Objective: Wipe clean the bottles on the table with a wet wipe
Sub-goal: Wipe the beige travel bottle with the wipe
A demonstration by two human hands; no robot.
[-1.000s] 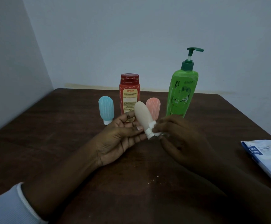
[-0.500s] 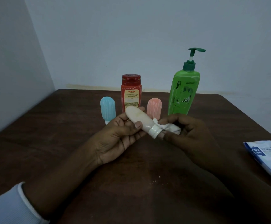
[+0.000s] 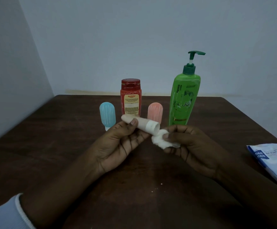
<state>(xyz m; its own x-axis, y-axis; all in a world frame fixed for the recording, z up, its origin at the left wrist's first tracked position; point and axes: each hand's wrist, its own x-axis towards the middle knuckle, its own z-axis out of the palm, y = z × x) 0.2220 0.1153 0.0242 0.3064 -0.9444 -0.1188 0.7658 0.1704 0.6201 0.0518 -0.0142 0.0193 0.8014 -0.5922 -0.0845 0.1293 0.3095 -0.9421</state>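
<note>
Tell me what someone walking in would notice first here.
At the centre, the left hand holds a small beige bottle above the table, and the right hand pinches a bunched white wipe at its cap end. Behind them, a tall green pump bottle stands to the right.

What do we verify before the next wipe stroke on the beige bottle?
1. Grip: the left hand holds the beige bottle, thumb across its body: ok.
2. Wipe: the right hand pinches the bunched wet wipe: ok.
3. Contact: the wet wipe touches the end of the white cap: ok.
4. Bottle body clean: cannot tell.
5. The blue bottle, red bottle, pink bottle and green pump bottle stand upright on the table: ok.
6. Spares: the wipes pack lies on the table at the right: ok.
</note>
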